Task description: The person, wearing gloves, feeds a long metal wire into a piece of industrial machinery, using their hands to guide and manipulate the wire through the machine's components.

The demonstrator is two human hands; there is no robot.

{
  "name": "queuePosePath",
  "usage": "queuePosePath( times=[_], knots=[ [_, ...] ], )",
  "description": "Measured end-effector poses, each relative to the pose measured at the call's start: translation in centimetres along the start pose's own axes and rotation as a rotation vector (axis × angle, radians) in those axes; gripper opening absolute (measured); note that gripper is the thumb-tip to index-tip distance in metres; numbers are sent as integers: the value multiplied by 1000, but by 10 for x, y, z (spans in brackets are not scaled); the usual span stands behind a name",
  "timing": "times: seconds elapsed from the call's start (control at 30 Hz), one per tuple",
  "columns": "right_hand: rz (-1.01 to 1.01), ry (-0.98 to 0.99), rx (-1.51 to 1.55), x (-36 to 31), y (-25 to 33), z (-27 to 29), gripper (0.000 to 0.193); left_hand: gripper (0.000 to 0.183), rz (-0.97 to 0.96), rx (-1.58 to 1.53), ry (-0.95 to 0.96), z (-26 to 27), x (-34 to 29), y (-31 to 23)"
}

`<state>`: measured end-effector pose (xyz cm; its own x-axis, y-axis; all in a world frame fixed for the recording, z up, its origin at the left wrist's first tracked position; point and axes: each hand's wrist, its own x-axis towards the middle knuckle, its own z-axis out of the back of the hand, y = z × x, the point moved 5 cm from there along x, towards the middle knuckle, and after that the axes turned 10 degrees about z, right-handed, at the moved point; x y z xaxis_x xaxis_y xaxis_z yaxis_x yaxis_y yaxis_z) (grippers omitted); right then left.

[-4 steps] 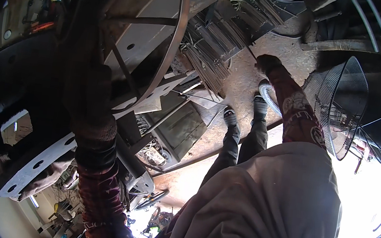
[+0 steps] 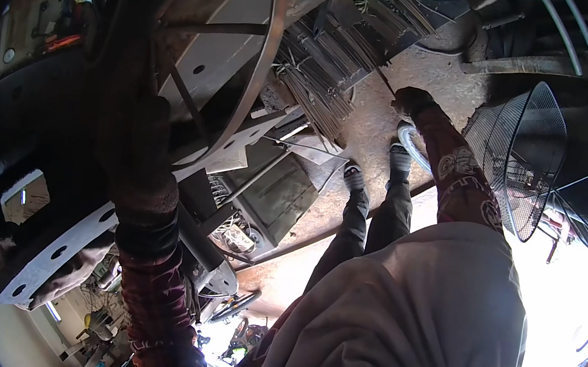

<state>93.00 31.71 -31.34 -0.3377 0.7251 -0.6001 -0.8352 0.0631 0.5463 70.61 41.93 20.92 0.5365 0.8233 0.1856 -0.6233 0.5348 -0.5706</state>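
Observation:
My right hand (image 2: 412,103), in a dark glove, reaches out over the floor. Its fingers are closed around one end of a thin metal rod (image 2: 386,80), which runs toward a stack of thin metal rods (image 2: 344,46). On the left, my left hand (image 2: 141,146) is raised against a dark machine frame in deep shadow. Its fingers blend into the dark, so I cannot tell whether they grip anything. Close beside it is a large spoked metal wheel (image 2: 273,41), in front of a pale plate with round holes.
A black wire mesh basket (image 2: 531,161) stands at the right, near my right forearm. A coil of pale wire or hose (image 2: 411,141) lies by my feet. An open metal box with wiring (image 2: 238,235) sits under the machine. Tools lie at the far upper left.
The whole view has shifted very slightly. Both hands keep practically the same places, and the right one still holds the rod.

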Motion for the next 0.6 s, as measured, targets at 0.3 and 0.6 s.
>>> queuePosePath(
  times=[0.3,0.6],
  knots=[
    [407,150,158,-75,43,-53,28,46,2,349,-117,8,-13,-1],
    [49,-97,1315,-289,162,-68,36,48,37,490,-306,15,-16,-18]
  ],
)
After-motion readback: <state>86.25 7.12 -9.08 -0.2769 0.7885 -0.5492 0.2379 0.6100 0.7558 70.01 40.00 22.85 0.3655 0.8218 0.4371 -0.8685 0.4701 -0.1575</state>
